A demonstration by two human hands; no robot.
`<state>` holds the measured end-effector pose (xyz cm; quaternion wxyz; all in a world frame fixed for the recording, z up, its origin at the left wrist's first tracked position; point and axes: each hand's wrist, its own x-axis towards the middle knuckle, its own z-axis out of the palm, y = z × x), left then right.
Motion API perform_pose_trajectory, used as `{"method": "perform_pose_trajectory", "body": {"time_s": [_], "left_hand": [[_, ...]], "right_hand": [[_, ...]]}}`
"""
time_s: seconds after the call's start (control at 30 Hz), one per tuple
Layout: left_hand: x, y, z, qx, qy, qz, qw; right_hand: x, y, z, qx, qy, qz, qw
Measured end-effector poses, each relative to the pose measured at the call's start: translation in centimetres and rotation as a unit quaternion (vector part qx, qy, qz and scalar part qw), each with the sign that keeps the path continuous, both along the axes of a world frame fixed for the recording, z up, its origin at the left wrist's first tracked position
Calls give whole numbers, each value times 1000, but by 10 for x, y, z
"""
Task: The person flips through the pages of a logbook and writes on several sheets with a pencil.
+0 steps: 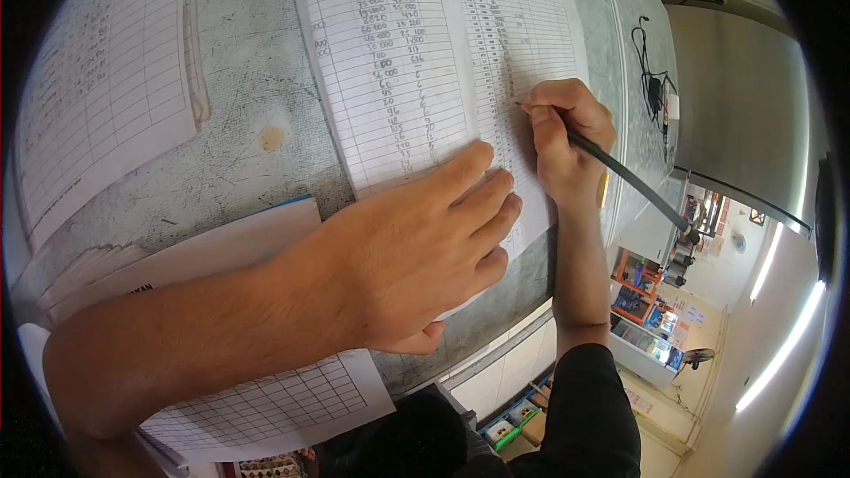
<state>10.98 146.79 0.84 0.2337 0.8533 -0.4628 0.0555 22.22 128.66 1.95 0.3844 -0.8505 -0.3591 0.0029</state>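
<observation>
My right hand [574, 142] pinches a dark pencil [639, 184]. The pencil's tip is right at a printed table sheet [536, 0] with small rows of text. Beside that sheet, on its left, lies a ruled sheet [345, 80] filled with columns of handwritten numbers. My left hand [425, 239] rests flat across the lower part of both sheets, its fingers stretched out and slightly apart. The rows beneath it are hidden. Nothing shows in the left hand's fingers.
Another filled ruled sheet [106, 88] lies at the left of the scratched grey table [257, 80]. Under my left forearm are a stack of papers [257, 235] and a blank grid sheet [283, 407]. A black cable [653, 88] lies near the far edge. Shelves and a fan [698, 358] stand beyond.
</observation>
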Motion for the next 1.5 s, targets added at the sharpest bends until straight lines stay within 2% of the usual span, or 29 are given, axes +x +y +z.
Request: {"method": "perform_pose_trajectory", "body": {"time_s": [0.8, 0.9, 1.0, 1.2, 1.5], "left_hand": [[1, 3, 1, -1, -9, -2, 1000], [0, 2, 0, -4, -7, 1, 1000], [1, 2, 0, -12, -6, 0, 1000], [2, 1, 0, 4, -3, -6, 1000], [2, 0, -1, -23, 1, -3, 1000]], "right_hand": [[3, -1, -1, 6, 8, -6, 1000], [7, -2, 0, 14, 16, 24, 999], [3, 1, 1, -1, 8, -1, 1000], [6, -1, -3, -5, -28, 34, 999], [7, -3, 0, -49, -11, 63, 997]]}}
